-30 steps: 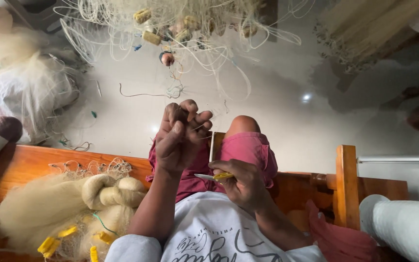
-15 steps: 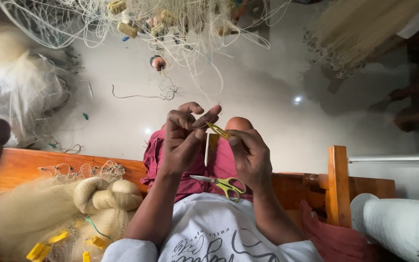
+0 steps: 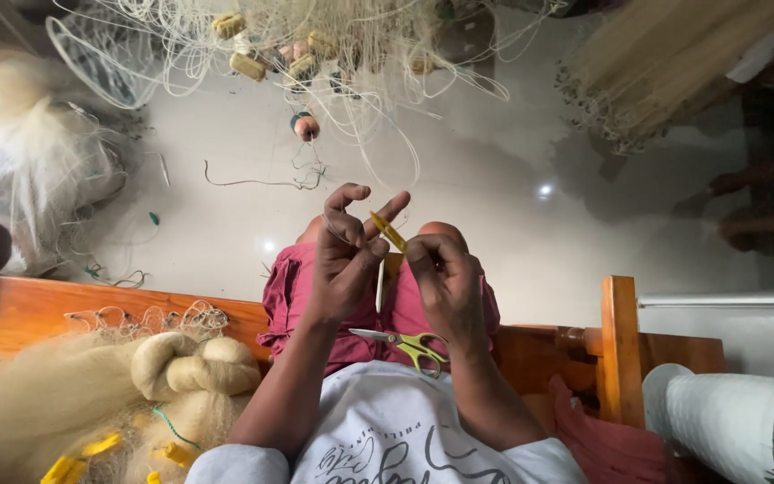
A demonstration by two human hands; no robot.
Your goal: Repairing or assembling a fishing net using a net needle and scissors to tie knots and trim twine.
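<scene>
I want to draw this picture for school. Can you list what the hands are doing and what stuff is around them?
left hand: fingers raised, touching the thin line
right hand: pinches a yellow netting needle
lap: yellow-handled scissors
beside the left arm: bundle of pale net on the wooden bench
floor ahead: tangled net with floats

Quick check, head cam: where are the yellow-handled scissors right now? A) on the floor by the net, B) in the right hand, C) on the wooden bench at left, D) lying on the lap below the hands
D: the scissors lie on the lap under both hands, while the right hand pinches a yellow netting needle against the left hand.
</scene>
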